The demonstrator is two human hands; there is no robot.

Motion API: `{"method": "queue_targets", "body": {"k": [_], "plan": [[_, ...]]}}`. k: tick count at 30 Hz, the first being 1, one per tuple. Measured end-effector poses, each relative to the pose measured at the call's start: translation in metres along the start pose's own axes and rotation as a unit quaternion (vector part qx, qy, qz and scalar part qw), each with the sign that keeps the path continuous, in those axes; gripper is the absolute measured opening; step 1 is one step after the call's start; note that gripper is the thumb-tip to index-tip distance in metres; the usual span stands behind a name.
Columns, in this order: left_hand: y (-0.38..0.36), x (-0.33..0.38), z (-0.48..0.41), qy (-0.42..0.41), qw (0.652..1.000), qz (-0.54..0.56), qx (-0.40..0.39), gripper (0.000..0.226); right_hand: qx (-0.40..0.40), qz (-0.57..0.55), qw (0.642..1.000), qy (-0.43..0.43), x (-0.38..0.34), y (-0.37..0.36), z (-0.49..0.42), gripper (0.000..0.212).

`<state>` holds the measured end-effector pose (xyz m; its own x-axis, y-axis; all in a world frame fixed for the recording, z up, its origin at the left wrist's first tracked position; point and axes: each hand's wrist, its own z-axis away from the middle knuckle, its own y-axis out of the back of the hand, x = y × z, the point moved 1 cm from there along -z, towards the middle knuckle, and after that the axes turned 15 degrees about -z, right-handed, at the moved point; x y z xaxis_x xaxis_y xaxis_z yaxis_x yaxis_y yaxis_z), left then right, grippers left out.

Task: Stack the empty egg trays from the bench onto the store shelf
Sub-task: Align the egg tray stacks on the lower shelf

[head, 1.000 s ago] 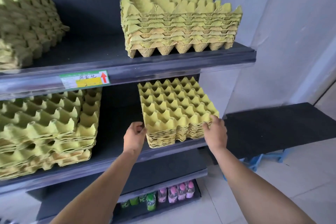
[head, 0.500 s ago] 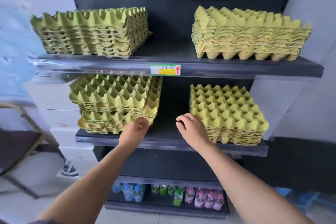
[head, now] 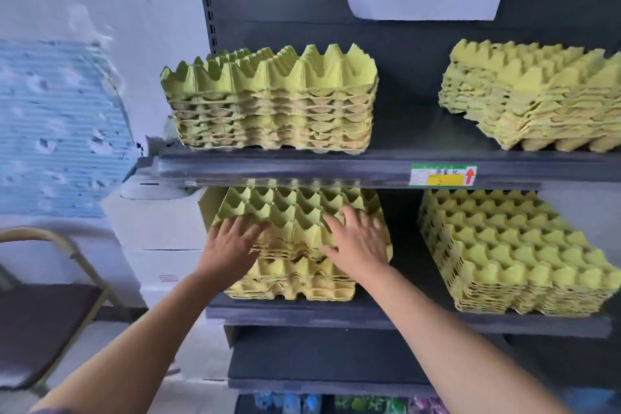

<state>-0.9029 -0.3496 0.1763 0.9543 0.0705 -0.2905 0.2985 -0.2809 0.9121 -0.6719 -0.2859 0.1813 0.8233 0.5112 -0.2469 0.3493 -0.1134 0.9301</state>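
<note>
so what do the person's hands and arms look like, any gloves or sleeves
No gloves: the left hand and right hand are both bare. The left forearm and right forearm are uncovered, with no watch or bracelet at the wrists. The picture is too blurred to tell about rings.

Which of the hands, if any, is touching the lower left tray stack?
Touching, both. The head view shows the left hand and right hand lying flat, fingers spread, on top of the lower left tray stack.
</note>
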Motion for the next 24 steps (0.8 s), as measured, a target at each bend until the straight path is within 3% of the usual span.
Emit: {"method": "queue_targets", "body": {"k": [3, 5, 9, 18, 21, 24], "plan": [[-0.002, -0.008, -0.017, -0.061, 0.996, -0.024, 0.057, 0.066, -0.091, 0.015, 0.996, -0.021, 0.001, -0.008, -0.012, 0.063], [-0.002, -0.012, -0.027, -0.081, 0.995, -0.022, 0.056, 0.068, -0.107, 0.025, 0.993, -0.035, 0.002, -0.008, -0.015, 0.059], [-0.008, -0.020, -0.036, -0.109, 0.994, -0.004, 0.006, 0.063, -0.057, 0.052, 0.997, -0.011, -0.001, -0.001, -0.019, 0.054], [0.020, 0.000, -0.043, -0.116, 0.987, -0.014, 0.114, 0.068, 0.035, 0.066, 0.997, 0.004, 0.024, 0.026, -0.012, 0.050], [0.016, 0.018, -0.046, -0.119, 0.988, -0.009, 0.100, 0.069, 0.028, 0.061, 0.998, -0.012, 0.042, 0.026, -0.004, 0.052], [-0.001, 0.030, -0.039, -0.120, 0.991, -0.022, 0.063, 0.068, -0.028, 0.034, 0.999, -0.019, 0.052, 0.009, 0.005, 0.053]]}}
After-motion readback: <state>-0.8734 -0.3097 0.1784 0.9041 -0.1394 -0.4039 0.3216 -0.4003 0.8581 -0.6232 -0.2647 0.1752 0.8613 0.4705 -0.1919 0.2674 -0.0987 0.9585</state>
